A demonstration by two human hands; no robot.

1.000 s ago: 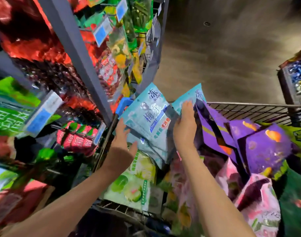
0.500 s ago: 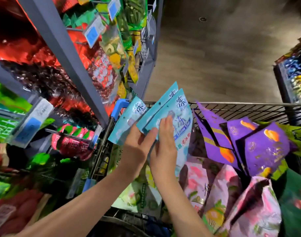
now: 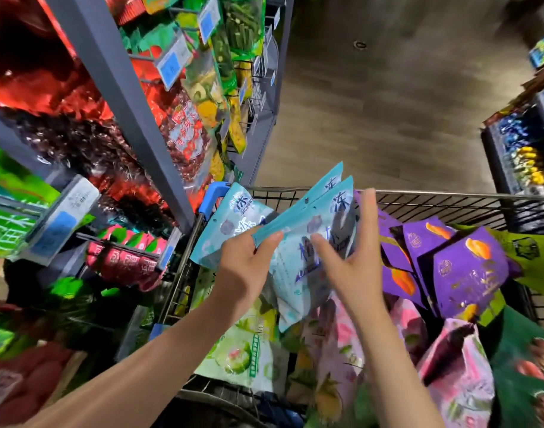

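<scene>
Head view, nearest first: low in the wire cart [image 3: 434,196], a lime-green pouch [image 3: 242,350] and pink pouches [image 3: 335,350] lying loose beneath both bare forearms. Just above that load, over the cart's left half, a fan of light-blue pouches [image 3: 310,242] held up in the air, touching nothing below.

Most likely to go wrong from here: losing a pouch. Slick film, several pieces in a single one-handed hold, splayed rather than squared up. Easy for the outermost one to slide free and fall back among the load, or over the cart's left side toward the shelf.

Left hand [image 3: 246,267] grasping the fan at its lower left corner, thumb clamped across the front edge, fingers curled behind, wrist lifted. Right hand [image 3: 354,267] released, not clenched: fingers straight and spread along the fan's right edge, thumb laid on the front face, touching rather than clasping. Somewhat blurred, so cannot tell how hard it presses.

Farther right, purple pouches [image 3: 468,267] standing packed in the cart. Left of the cart, a grey shelf upright [image 3: 125,97] hung with snack bags and price tags. Beyond the cart's far rim, wood-look floor [image 3: 388,103].
</scene>
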